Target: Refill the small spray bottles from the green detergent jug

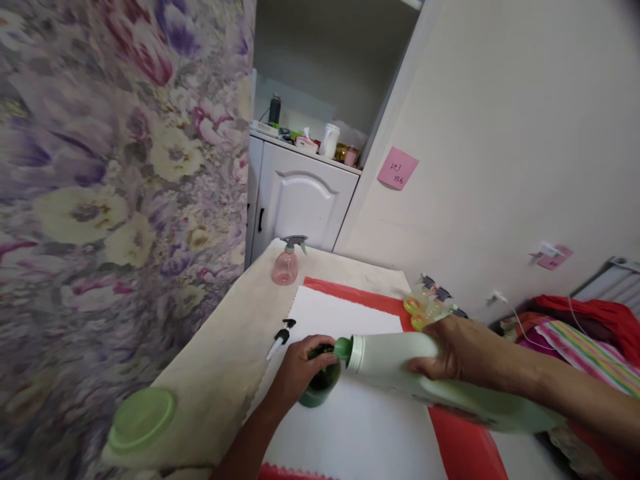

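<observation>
My right hand [457, 352] is closed round a large pale green bottle [400, 363], tipped on its side with its green spout [343, 348] over the mouth of a small dark green bottle [320, 387]. My left hand [300, 370] is wrapped round that small bottle, which stands upright on a white cloth [345, 427]. A black and white spray head [281, 335] lies loose on the table just left of my left hand.
A pink spray bottle [286, 265] stands at the table's far end. Yellow-green spray bottles [425, 308] lie by the wall. A green lid [141, 419] sits at the near left corner. Flowered curtain on the left, white cabinet behind, bedding at right.
</observation>
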The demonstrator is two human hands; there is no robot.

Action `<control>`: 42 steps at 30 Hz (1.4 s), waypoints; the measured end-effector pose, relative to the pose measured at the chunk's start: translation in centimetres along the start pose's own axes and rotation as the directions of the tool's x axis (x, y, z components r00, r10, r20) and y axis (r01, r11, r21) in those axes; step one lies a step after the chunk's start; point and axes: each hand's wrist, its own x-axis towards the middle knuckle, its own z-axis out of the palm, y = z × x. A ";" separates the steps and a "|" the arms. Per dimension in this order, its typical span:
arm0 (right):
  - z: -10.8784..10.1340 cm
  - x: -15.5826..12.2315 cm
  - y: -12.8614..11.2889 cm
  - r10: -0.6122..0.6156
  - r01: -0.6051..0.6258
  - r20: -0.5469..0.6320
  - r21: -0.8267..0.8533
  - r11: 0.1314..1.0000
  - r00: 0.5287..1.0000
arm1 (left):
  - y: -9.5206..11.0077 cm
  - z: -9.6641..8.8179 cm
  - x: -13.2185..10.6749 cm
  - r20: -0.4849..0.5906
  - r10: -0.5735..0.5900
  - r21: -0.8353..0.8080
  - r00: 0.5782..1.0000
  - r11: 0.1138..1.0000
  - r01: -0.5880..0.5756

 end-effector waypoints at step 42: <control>-0.4 0.2 -0.2 -0.015 0.015 0.011 -0.012 1.000 1.000 | -0.2 -0.1 0.0 -0.003 0.021 0.011 1.000 1.000 -0.021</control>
